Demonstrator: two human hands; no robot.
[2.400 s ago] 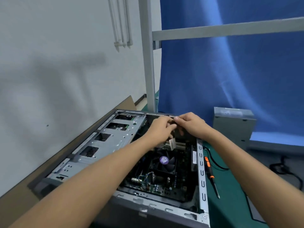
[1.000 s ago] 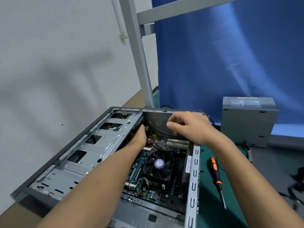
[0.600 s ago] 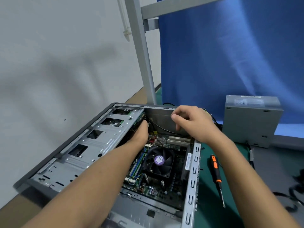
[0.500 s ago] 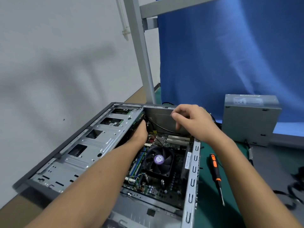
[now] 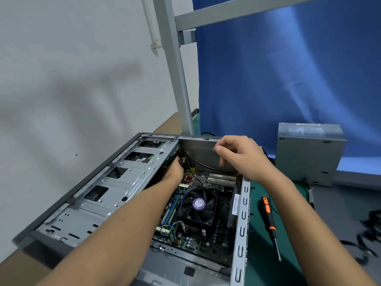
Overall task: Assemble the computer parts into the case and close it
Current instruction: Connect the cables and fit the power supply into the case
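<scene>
The computer case (image 5: 244,213) lies open on its side in the middle of the frame, its long axis running from the lower centre up toward the upper left. The left grip (image 5: 175,172) reaches down into it at the edge of the drive cage (image 5: 115,195), beside the top corner of the motherboard (image 5: 206,238). Its fingers are hidden under the metal, so I cannot tell whether it grasps anything. The right grip (image 5: 241,157) hovers over the far end of the case, above a black cable (image 5: 203,165), fingers loosely curled and released, with nothing seen between them.

The power supply unit (image 5: 309,155) stands outside the case at the right of the frame, apart from the right grip and on its side. That hand is plainly the nearer one, and the vacant far end of the case looks like the unit's seat. A screwdriver (image 5: 269,219) lies on the green desk (image 5: 259,254) just beside the case's right wall, pointing toward the lower edge.

Behind are a white wall (image 5: 72,79), a grey metal post (image 5: 177,79) and a blue curtain (image 5: 288,69).
</scene>
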